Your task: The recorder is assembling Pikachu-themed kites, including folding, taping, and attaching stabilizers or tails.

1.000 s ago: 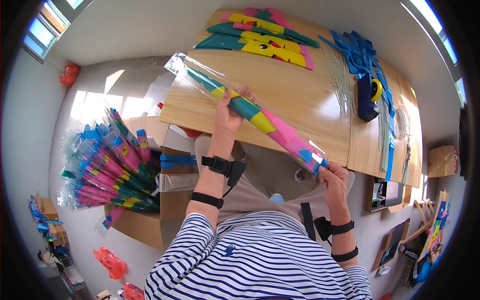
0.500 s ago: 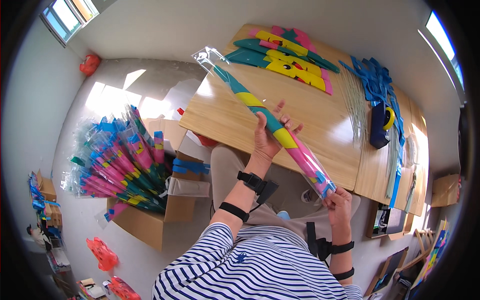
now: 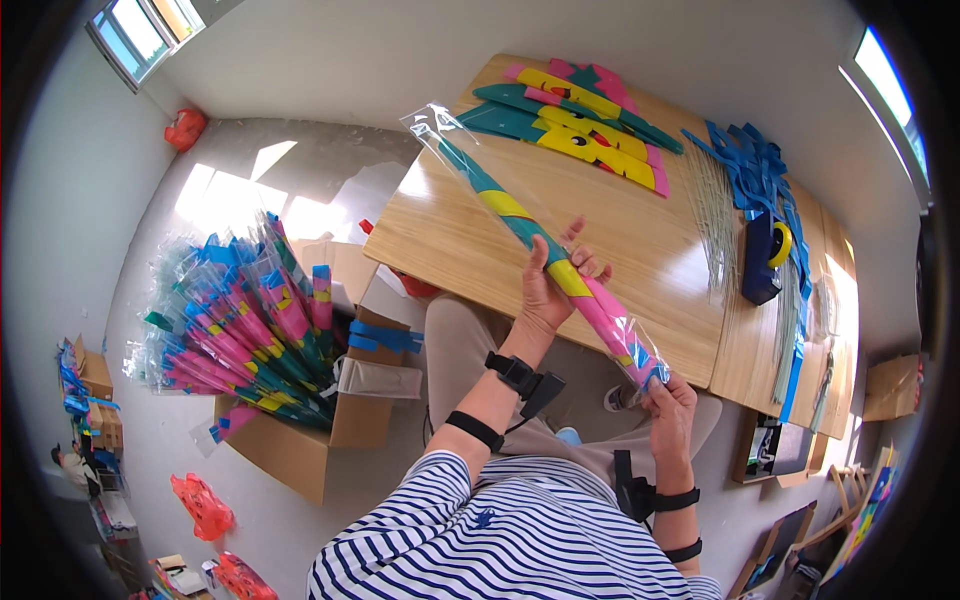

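Observation:
A long narrow roll of green, yellow and pink sheet material lies slantwise in front of me inside a clear plastic sleeve. The sleeve sticks out past its far upper-left end. My left hand holds the roll around its middle, thumb on the near side and fingertips showing beyond it. At the lower-right end, the thumb and fingers of my right hand pinch the sleeve, where the plastic is crumpled near a blue piece. Part of that end is hidden by my fingers.
On the wooden table lie flat coloured pieces with cartoon faces, thin rods, blue ribbons and a tape dispenser. A cardboard box at my left holds many sleeved rolls.
My left hand has slid a little along the roll toward its lower end. My right hand has risen slightly, and the plastic at that end is more crumpled.

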A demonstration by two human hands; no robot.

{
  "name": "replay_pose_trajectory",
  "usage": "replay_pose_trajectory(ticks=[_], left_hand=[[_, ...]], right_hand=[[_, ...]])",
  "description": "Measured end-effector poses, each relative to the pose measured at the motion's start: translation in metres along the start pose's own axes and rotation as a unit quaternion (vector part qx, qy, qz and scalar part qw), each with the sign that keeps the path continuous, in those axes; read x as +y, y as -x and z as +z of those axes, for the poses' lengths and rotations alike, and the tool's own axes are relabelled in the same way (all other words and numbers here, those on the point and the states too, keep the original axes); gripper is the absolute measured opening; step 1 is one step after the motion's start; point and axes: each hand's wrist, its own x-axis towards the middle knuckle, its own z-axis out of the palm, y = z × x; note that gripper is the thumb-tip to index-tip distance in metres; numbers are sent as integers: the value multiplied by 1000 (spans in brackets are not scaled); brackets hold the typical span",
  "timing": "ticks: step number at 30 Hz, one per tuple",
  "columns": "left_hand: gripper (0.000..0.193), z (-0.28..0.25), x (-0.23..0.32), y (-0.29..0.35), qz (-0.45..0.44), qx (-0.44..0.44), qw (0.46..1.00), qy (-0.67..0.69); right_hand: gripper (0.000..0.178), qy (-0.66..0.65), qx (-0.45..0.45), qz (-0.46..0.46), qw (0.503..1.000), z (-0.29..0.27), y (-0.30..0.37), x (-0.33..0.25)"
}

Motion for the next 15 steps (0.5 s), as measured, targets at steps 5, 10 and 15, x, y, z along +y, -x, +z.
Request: replay_pose_trajectory(ticks=[5,10,15], left_hand=[[84,-2,7,-7,10,28,1000,7],[86,-6,31,-9,54,59,997,18],[87,-2,31,-11,64,74,995,6]], right_hand=[[18,57,5,25,998,4,11,-23],[18,86,-21,-5,996,5,3,-38],[12,118,20,-41,992,14,0,-46]])
